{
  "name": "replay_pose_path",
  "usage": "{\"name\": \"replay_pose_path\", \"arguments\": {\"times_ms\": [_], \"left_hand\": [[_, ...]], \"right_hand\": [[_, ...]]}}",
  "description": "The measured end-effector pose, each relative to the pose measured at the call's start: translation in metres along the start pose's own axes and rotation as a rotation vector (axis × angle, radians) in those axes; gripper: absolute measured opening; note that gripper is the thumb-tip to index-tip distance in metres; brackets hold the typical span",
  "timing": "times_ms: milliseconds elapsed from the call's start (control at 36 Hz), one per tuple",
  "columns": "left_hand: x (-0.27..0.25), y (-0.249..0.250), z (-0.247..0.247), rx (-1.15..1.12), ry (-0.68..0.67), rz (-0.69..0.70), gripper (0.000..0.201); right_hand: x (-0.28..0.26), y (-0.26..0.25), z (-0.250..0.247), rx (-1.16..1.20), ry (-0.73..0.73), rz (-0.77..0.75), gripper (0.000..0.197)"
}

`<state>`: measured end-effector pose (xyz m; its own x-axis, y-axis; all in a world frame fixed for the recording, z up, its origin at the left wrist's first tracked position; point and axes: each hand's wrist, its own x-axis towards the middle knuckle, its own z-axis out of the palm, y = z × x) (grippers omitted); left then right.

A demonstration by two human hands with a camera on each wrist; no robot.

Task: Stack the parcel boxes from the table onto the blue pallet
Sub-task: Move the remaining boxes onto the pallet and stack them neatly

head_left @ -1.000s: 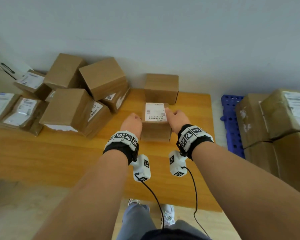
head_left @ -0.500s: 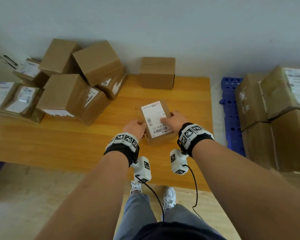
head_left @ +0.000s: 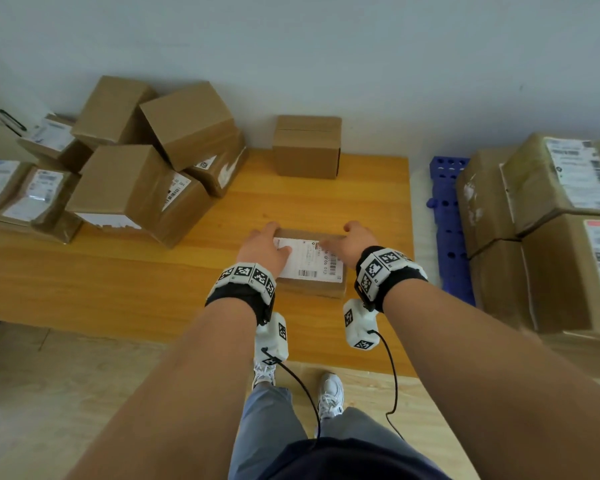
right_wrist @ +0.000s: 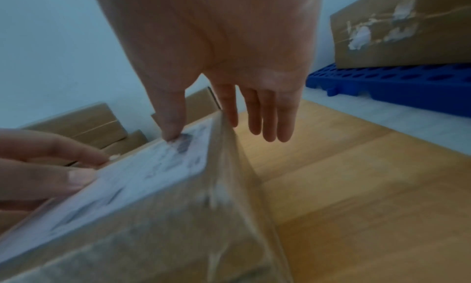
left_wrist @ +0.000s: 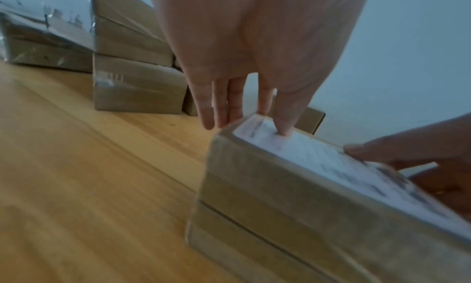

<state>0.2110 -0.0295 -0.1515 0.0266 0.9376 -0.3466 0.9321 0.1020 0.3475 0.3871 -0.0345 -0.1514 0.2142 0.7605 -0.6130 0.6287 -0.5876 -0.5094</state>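
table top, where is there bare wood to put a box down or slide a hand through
Bare wood: the strip of table nearer the person than the box pile, and the patch between the lone plain box and the labelled box. The far left is crowded.

Bare wooden table (head_left: 368,202) lies open around the hands, hemmed by a leaning heap of brown cardboard boxes (head_left: 146,174) at left, one lone cardboard box (head_left: 307,147) behind, and stacked taped parcels (head_left: 541,237) on the blue plastic pallet (head_left: 451,230) at right.
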Motion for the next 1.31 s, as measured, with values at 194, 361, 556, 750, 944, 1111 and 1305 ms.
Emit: {"name": "replay_pose_path", "arguments": {"times_ms": [194,361,556,750,944,1111,1305], "left_hand": [[-0.012,0.014,0.004,0.014,-0.086,-0.079,0.063],[-0.024,0.022,0.021,0.034,-0.171,-0.055,0.058],[-0.035,0.037,0.024,-0.026,-0.264,0.021,0.04],[-0.05,0.046,0.009,-0.096,-0.21,0.097,0.04],[-0.065,0.073,-0.02,-0.206,-0.068,0.202,0.038],[-0.073,0.11,-0.041,-0.301,0.019,0.263,0.045],[-0.094,0.18,-0.06,-0.356,0.096,0.39,0.045]], "right_hand": [[-0.01,0.023,0.001,0.146,0.063,0.118,0.083],[-0.025,0.043,0.001,0.222,0.084,0.152,0.069],[-0.046,0.053,0.011,0.165,-0.013,0.149,0.057],[-0.073,0.047,-0.003,0.257,0.116,0.136,0.047],[-0.104,0.033,-0.036,0.376,0.309,0.016,0.052],[-0.128,0.034,-0.068,0.424,0.429,-0.041,0.059],[-0.153,0.05,-0.127,0.492,0.593,-0.091,0.059]]}}
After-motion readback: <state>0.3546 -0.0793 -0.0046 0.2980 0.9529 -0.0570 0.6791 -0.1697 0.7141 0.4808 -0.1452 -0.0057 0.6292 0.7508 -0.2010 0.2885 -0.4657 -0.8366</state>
